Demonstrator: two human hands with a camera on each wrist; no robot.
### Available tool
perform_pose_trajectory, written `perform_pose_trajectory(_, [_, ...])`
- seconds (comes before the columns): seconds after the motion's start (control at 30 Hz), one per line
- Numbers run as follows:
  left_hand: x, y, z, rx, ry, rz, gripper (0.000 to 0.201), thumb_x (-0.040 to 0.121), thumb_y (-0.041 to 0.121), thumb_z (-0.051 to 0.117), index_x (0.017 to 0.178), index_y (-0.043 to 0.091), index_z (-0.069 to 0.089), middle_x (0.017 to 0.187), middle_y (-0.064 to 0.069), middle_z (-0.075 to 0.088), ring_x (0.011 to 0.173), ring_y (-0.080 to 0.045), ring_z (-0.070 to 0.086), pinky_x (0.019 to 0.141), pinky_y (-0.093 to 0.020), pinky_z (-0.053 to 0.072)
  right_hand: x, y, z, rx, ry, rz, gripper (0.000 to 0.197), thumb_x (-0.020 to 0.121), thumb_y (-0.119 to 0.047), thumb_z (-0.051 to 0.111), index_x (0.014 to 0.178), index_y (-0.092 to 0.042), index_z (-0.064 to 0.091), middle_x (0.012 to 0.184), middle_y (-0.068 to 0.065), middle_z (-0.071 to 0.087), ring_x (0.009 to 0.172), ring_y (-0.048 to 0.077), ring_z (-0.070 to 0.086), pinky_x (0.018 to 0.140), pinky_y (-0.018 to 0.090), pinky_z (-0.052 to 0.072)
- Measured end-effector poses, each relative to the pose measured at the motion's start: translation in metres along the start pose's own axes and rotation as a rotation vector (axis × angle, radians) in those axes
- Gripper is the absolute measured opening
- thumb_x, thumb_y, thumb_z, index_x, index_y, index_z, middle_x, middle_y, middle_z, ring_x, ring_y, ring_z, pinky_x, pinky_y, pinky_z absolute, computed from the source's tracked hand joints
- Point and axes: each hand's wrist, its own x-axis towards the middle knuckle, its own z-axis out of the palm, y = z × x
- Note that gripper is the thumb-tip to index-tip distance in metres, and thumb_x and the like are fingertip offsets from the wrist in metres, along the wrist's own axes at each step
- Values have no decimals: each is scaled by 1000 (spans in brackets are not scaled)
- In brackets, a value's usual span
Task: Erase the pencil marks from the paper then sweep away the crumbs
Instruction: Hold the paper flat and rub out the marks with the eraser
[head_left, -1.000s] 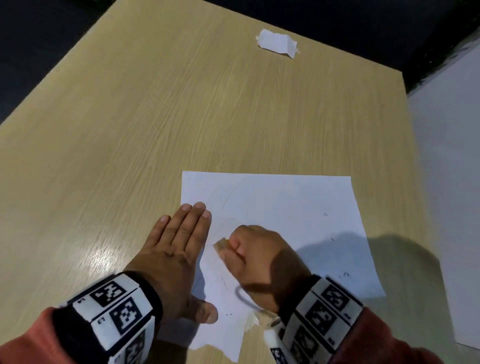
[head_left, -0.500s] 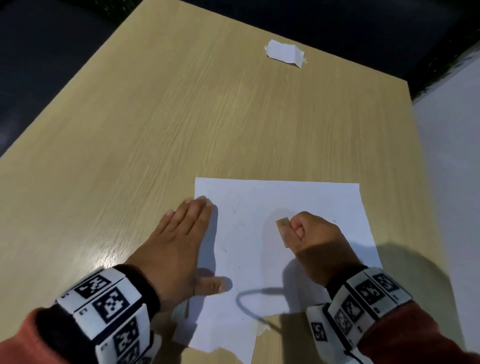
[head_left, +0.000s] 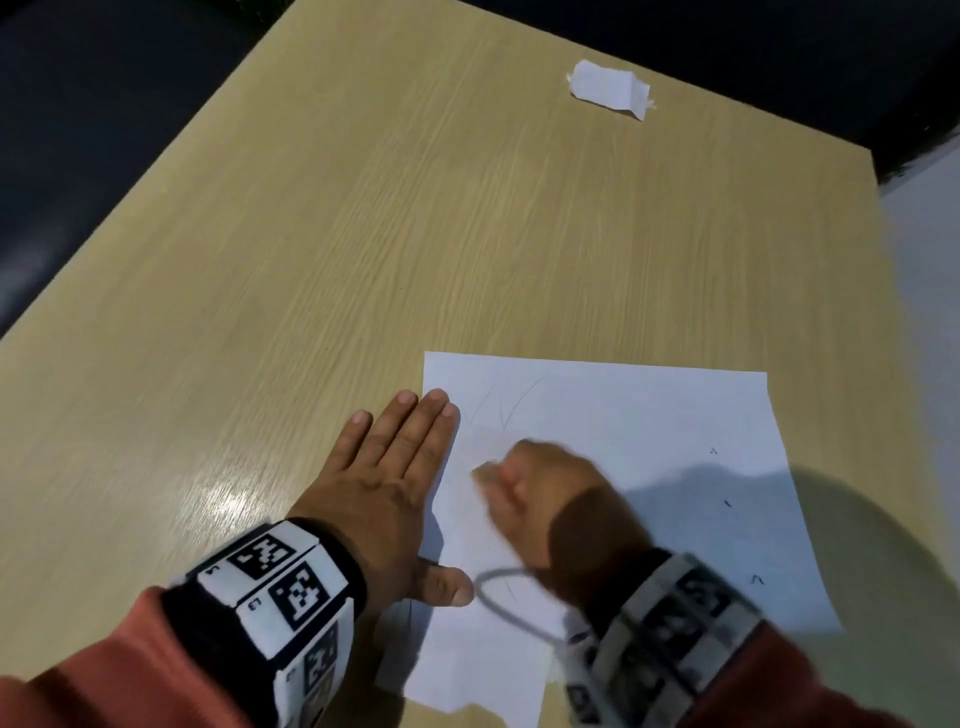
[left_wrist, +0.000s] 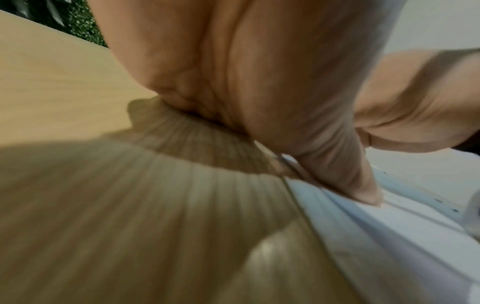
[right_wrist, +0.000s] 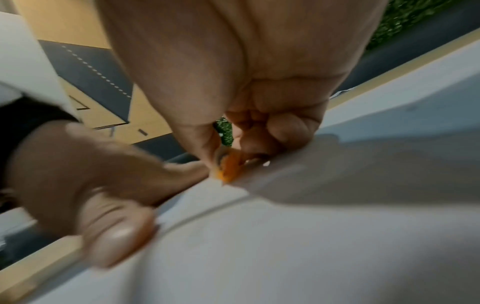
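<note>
A white sheet of paper (head_left: 649, 431) lies on the wooden table, with faint pencil strokes (head_left: 511, 405) near its top left and a few dark crumbs (head_left: 727, 503) to the right. My left hand (head_left: 395, 467) lies flat with straight fingers on the paper's left edge, thumb on the sheet. My right hand (head_left: 524, 488), blurred by motion, pinches a small eraser (head_left: 485, 470) against the paper just right of the left hand. In the right wrist view the eraser (right_wrist: 228, 168) shows orange between thumb and fingers, touching the paper (right_wrist: 311, 236). The left wrist view shows my palm (left_wrist: 259, 82) pressing down.
A crumpled white scrap (head_left: 610, 88) lies near the table's far edge. The light wooden table (head_left: 363, 234) stretches wide to the left and beyond the sheet. A pale surface (head_left: 930, 312) borders the table's right edge. Dark floor lies past the far and left edges.
My right hand with the eraser swept right across the sheet, then back left beside the left hand. The left hand stayed flat on the paper's left edge.
</note>
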Motion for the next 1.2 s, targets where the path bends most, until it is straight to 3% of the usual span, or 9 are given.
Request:
perform_pose_trajectory(0.13, [1, 3, -3, 22, -39, -17, 130, 61, 92, 36, 118, 22, -57, 123, 7, -64, 123, -15, -52, 111, -42, -24, 6, 40, -27, 14, 129, 164, 32, 91, -37, 52, 71, -12, 53, 68, 4, 56, 67, 24, 53, 62, 33, 43])
perform_pose_trajectory(0.2, [1, 5, -4, 22, -55, -22, 130, 61, 93, 36, 118, 21, -57, 124, 7, -63, 123, -16, -52, 111, -43, -23, 2, 28, -17, 34, 177, 34, 32, 91, -37, 54, 67, -16, 50, 64, 2, 51, 64, 25, 50, 62, 33, 43])
perform_pose_trajectory(0.33, [-1, 5, -6, 27, -68, -25, 130, 62, 92, 37, 118, 22, -57, 125, 7, -63, 121, -15, -54, 109, -42, -25, -11, -13, 18, 62, -32, -154, 31, 92, -48, 40, 75, -23, 45, 70, -7, 45, 68, 15, 48, 65, 31, 41])
perform_pose_trajectory(0.47, [0, 5, -7, 29, -76, -30, 129, 60, 92, 34, 118, 23, -57, 123, 8, -64, 123, -16, -52, 111, -42, -24, -4, 22, 10, -43, 170, -122, 34, 90, -41, 48, 64, -21, 39, 60, -6, 35, 57, 17, 33, 56, 34, 39])
perform_pose_trajectory(0.63, [-1, 7, -7, 36, -84, -41, 130, 63, 91, 38, 120, 21, -56, 124, 7, -63, 123, -16, -51, 111, -44, -22, -3, 40, -4, -13, 288, -19, 36, 87, -38, 52, 59, -19, 41, 54, -5, 38, 53, 19, 35, 53, 31, 42])
perform_pose_trajectory(0.8, [-1, 5, -6, 23, -76, -29, 128, 54, 92, 28, 122, 22, -55, 126, 7, -62, 122, -16, -53, 111, -44, -23, -11, -18, 14, 56, 43, -126, 35, 94, -47, 40, 68, -24, 42, 63, -6, 44, 66, 18, 46, 63, 31, 37])
perform_pose_trajectory(0.97, [0, 4, -3, 16, -66, -21, 130, 59, 94, 35, 119, 23, -56, 125, 9, -62, 122, -14, -53, 109, -42, -25, 2, 46, -19, -57, 144, 98, 27, 92, -33, 54, 73, -14, 53, 64, 1, 51, 60, 20, 47, 54, 24, 36])
perform_pose_trajectory(1.07, [2, 3, -1, 0, -40, -13, 131, 58, 95, 35, 119, 23, -57, 128, 8, -61, 122, -14, -53, 108, -42, -26, -1, 38, -22, -103, 159, 7, 29, 90, -28, 57, 67, -13, 46, 56, 1, 40, 51, 21, 35, 46, 31, 40])
perform_pose_trajectory(1.2, [0, 3, -2, -5, -41, -11, 131, 60, 93, 38, 120, 24, -56, 127, 9, -62, 120, -13, -55, 107, -42, -27, -14, -9, 11, 81, 27, -114, 31, 92, -45, 45, 70, -23, 43, 62, -9, 42, 63, 16, 45, 59, 30, 39])
